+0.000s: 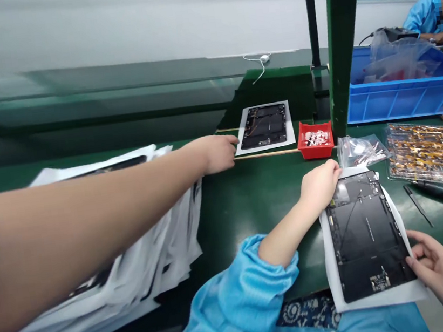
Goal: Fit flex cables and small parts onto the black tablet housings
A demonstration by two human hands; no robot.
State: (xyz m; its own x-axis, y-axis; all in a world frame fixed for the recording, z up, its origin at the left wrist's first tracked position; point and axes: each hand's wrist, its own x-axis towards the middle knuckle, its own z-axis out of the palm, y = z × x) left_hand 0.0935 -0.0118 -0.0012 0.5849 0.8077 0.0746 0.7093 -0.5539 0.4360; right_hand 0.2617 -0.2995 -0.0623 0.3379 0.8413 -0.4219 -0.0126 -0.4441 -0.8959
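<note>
An opened tablet (367, 234), black inside with a small circuit board at its near end, lies on a white sheet (335, 282) at the bench's front edge. My left hand (319, 188) pinches its far left corner together with the sheet. At the near right edge, my right hand (434, 263) grips the tablet between thumb and fingers. Just beyond my left hand are a red bin (315, 145) of small white pieces and a clear plastic bag (360, 152).
A co-worker's bare arm (129, 211) reaches in from the left, fingers near a second tablet (264, 126). Below it lies a stack of white sheets (167, 249) with tablets between. Rightward are trays of orange flex cables (430, 152), a thin black tool (418, 205) and a blue crate (404, 98).
</note>
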